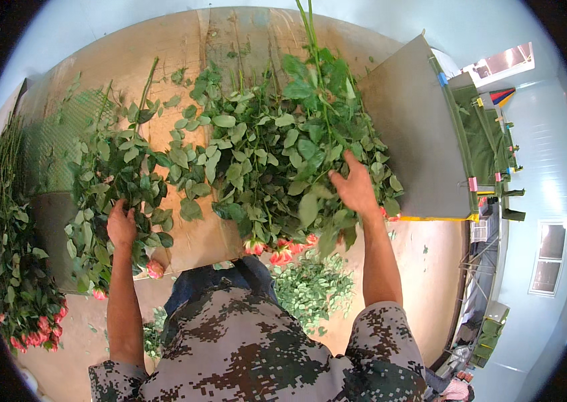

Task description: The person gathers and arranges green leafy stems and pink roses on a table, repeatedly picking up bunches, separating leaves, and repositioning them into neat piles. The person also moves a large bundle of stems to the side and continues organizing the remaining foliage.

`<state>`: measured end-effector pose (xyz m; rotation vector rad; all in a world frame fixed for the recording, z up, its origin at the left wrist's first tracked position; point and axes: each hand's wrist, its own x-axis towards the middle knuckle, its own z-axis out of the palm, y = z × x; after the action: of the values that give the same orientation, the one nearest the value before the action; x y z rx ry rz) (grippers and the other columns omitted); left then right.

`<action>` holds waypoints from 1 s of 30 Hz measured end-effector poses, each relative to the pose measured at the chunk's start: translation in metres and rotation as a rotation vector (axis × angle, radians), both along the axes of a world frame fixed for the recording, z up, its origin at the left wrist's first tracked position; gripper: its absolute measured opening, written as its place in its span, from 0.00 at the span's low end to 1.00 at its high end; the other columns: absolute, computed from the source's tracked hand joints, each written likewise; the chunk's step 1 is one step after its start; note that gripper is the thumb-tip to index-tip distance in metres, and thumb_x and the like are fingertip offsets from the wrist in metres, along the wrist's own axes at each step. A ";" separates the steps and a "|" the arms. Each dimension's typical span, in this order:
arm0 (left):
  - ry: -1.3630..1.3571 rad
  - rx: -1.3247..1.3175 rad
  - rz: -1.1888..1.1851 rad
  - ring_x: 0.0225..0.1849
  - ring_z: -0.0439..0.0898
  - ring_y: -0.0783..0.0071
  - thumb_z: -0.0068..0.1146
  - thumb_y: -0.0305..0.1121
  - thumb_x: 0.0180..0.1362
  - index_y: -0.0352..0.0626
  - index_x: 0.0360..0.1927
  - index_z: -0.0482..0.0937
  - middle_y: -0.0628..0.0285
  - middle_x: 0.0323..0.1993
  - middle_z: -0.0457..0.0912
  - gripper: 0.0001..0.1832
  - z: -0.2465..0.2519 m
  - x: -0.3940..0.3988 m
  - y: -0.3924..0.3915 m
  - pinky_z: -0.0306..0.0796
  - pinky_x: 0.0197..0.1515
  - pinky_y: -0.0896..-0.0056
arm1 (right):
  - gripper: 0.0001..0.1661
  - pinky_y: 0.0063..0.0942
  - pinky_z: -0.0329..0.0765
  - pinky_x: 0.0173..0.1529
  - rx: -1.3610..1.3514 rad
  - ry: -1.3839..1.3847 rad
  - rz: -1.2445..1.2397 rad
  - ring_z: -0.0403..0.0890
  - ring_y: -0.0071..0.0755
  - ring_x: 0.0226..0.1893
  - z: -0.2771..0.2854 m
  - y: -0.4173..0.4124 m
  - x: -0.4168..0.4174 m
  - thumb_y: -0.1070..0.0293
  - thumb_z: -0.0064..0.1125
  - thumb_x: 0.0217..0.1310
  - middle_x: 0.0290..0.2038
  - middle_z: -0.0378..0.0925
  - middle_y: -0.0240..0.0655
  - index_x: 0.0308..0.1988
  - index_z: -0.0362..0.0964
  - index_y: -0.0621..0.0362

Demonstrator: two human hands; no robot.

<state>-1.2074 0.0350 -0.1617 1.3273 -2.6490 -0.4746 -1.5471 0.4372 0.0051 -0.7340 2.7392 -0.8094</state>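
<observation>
Leafy rose stems lie across a worktable [188, 248], their pink-red blooms over its near edge. My left hand [122, 224] is at a smaller pile of rose stems [113, 176] on the left, its fingertips partly among the leaves; whether it grips a stem is unclear. On the right, my right hand [355, 187] reaches into the leaves of a long rose stem [326, 115] above a larger pile of roses [258, 161]. Its thumb and forefinger are apart, with the other fingers hidden. Several pink-red blooms [283, 251] show at the larger pile's near edge.
A big bundle of roses [10, 241] lies at the far left beside green netting [52, 145]. A grey upright panel [414, 135] borders the table's right side. Fallen leaves [313, 286] are heaped on the floor. Another person [456, 389] is partly visible at bottom right.
</observation>
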 end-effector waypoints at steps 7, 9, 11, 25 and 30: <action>0.156 0.196 -0.025 0.39 0.82 0.60 0.57 0.33 0.55 0.36 0.47 0.77 0.50 0.38 0.82 0.17 0.023 -0.005 0.000 0.73 0.42 0.65 | 0.40 0.50 0.72 0.49 0.457 -0.080 -0.075 0.75 0.62 0.44 -0.137 0.038 -0.048 0.62 0.55 0.54 0.46 0.74 0.58 0.63 0.51 0.66; 0.225 0.305 -0.020 0.40 0.82 0.63 0.56 0.32 0.55 0.34 0.48 0.77 0.50 0.39 0.82 0.18 0.047 -0.003 0.003 0.73 0.44 0.66 | 0.38 0.49 0.73 0.50 0.427 -0.130 -0.085 0.74 0.62 0.47 -0.126 0.030 -0.043 0.60 0.53 0.58 0.50 0.71 0.59 0.64 0.49 0.61; 0.349 0.322 -0.060 0.37 0.80 0.69 0.55 0.32 0.55 0.34 0.45 0.78 0.52 0.35 0.82 0.16 0.077 -0.008 0.014 0.72 0.43 0.70 | 0.40 0.49 0.73 0.49 0.375 -0.081 -0.080 0.76 0.60 0.46 -0.122 0.031 -0.040 0.56 0.55 0.56 0.47 0.73 0.58 0.62 0.52 0.64; 0.511 1.284 0.193 0.58 0.69 0.68 0.51 0.36 0.62 0.33 0.58 0.70 0.56 0.58 0.72 0.23 0.052 -0.042 0.099 0.61 0.60 0.70 | 0.24 0.41 0.67 0.57 -0.220 0.378 0.039 0.70 0.52 0.51 -0.040 -0.065 0.055 0.71 0.55 0.57 0.52 0.69 0.50 0.54 0.64 0.64; 0.576 1.167 0.227 0.45 0.74 0.74 0.51 0.32 0.62 0.36 0.51 0.75 0.63 0.46 0.78 0.16 0.095 0.006 0.078 0.68 0.49 0.72 | 0.22 0.40 0.67 0.57 -0.366 -0.019 0.282 0.71 0.51 0.51 -0.060 -0.137 0.142 0.69 0.54 0.57 0.50 0.70 0.48 0.52 0.67 0.63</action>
<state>-1.2010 0.1135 -0.0670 1.3162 -1.6400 -2.1459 -1.4052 0.3001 -0.0551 -1.1419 2.4149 -1.2526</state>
